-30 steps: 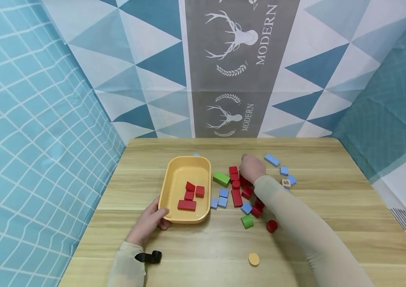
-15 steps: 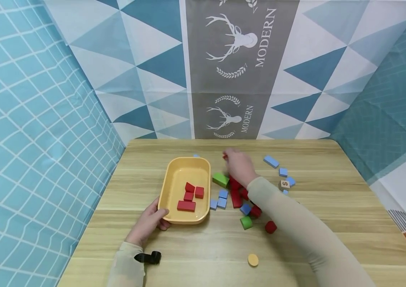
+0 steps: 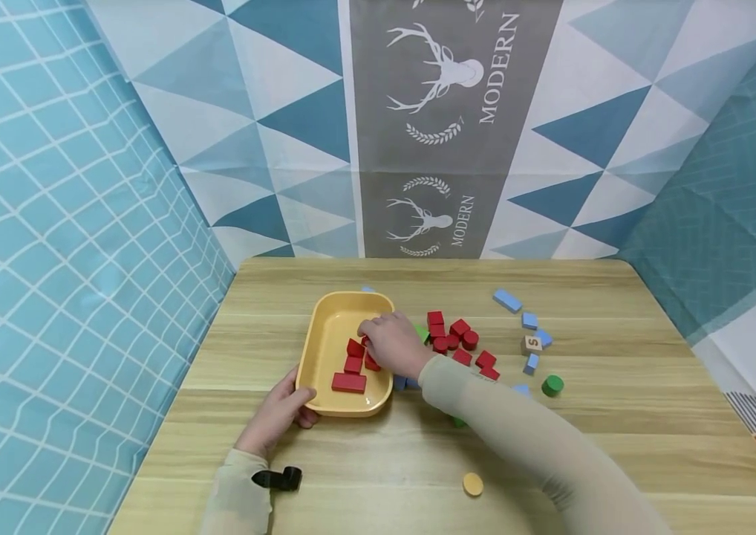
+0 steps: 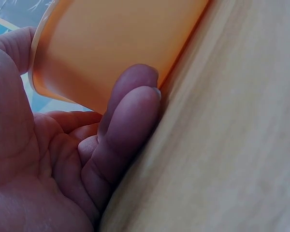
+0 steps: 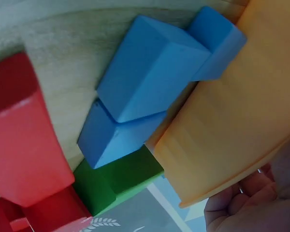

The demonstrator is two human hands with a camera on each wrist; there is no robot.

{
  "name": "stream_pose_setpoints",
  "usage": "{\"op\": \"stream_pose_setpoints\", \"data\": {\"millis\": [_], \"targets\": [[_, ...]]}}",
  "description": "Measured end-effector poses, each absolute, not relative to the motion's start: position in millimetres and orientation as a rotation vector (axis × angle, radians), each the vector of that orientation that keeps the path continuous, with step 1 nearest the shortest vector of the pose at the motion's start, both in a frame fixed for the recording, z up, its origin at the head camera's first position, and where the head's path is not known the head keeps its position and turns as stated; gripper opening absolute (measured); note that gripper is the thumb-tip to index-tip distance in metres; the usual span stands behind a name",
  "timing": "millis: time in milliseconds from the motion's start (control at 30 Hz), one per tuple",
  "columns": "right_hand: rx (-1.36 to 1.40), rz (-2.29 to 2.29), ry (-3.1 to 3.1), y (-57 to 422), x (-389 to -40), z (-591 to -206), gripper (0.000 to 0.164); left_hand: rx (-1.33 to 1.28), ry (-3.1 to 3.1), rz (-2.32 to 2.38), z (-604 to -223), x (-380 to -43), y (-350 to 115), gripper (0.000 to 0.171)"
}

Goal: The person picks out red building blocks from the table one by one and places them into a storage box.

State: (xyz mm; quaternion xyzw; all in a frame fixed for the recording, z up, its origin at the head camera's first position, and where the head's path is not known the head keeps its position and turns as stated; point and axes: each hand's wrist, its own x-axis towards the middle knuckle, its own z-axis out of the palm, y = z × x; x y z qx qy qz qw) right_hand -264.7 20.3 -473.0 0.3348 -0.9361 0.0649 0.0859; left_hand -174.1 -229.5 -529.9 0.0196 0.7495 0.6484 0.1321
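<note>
My left hand [image 3: 274, 417] grips the near left corner of a yellow plastic tray [image 3: 326, 327]. Its thumb hooks over the rim, and in the left wrist view the fingers [image 4: 130, 121] lie against the outer wall. Over the tray's right rim reaches my right hand [image 3: 396, 344], fingertips inside, pinching a small red block [image 3: 365, 341] mostly hidden beneath them. Below it in the tray lie a long red block [image 3: 349, 383], a red cube [image 3: 353, 365], a red wedge [image 3: 354, 348] and another partly covered red cube [image 3: 372, 362].
Several red blocks [image 3: 461, 357] lie right of the tray. Blue blocks [image 5: 152, 72] and a green block [image 5: 130, 179] sit close against its right side. Farther right are a lettered wooden cube [image 3: 532, 344] and a green cylinder [image 3: 552, 385]; a yellow disc [image 3: 473, 484] lies nearer.
My right hand has moved left from the red pile to the inside of the tray, bringing a small red block. The left hand and the tray have stayed put.
</note>
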Motion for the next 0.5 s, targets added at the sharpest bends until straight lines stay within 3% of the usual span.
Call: {"op": "stream_pose_setpoints", "data": {"millis": [500], "targets": [[0.992,0.373,-2.754,45.5,-274.1,-459.8,0.020,0.048,2.164,1.898,-527.1,-172.3,-226.7,0.062]]}}
